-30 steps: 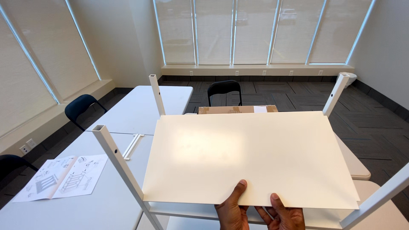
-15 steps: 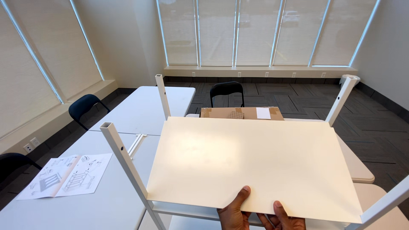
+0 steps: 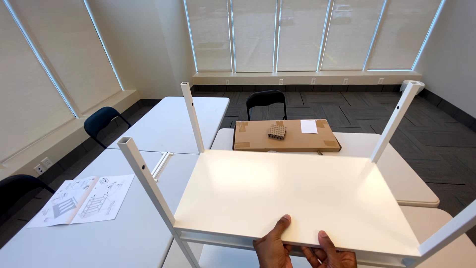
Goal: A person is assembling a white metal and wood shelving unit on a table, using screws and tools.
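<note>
Bright windows with closed blinds line the room behind the white desk. Both hands, the left hand and the right hand, close their grip on the near edge of a flat white rectangular board, probably to keep it level between four white square metal posts. At twelve o'clock lies a brown cardboard box.

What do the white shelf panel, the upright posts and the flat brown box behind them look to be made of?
Shelf panel: probably laminated or painted board, smooth matte cream with soft window glare.
Upright posts: likely white-painted square metal tube, with an open hollow end and small holes; plastic can't be ruled out.
Flat box: brown corrugated cardboard, taped at the corners.
</note>
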